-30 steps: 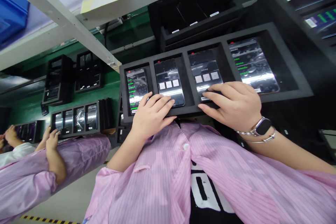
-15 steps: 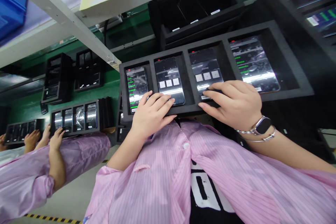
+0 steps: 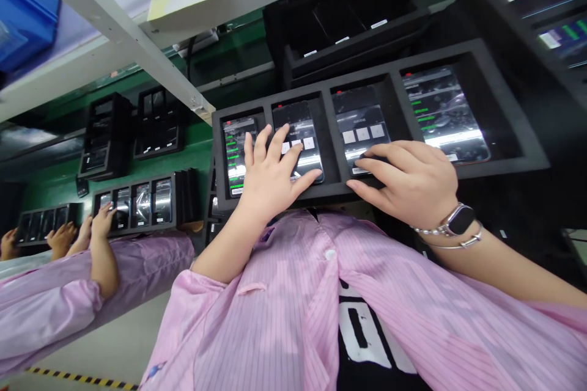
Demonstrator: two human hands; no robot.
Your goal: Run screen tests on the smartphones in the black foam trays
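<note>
A black foam tray [image 3: 527, 159] holds several smartphones in separate compartments, their screens under glossy film. My left hand [image 3: 270, 177] lies with fingers spread across the second phone from the left [image 3: 300, 125], fingertips on its screen. My right hand [image 3: 408, 180], with a smartwatch and bracelet on the wrist, rests its fingertips on the lower edge of the third phone [image 3: 360, 125]. The leftmost phone [image 3: 238, 156] lies just beside my left thumb side, and the widest phone [image 3: 444, 110] sits beyond my right hand, untouched.
More black trays with phones [image 3: 343, 24] stand at the top, and others [image 3: 532, 18] at the upper right. A co-worker in a pink smock [image 3: 50, 311] has a hand on a tray [image 3: 135, 204] at the left. A blue bin [image 3: 22, 18] sits at the upper left.
My left hand has spread its fingers and moved up onto the second phone. My right hand stays in place. The co-worker's hand has shifted up towards their tray.
</note>
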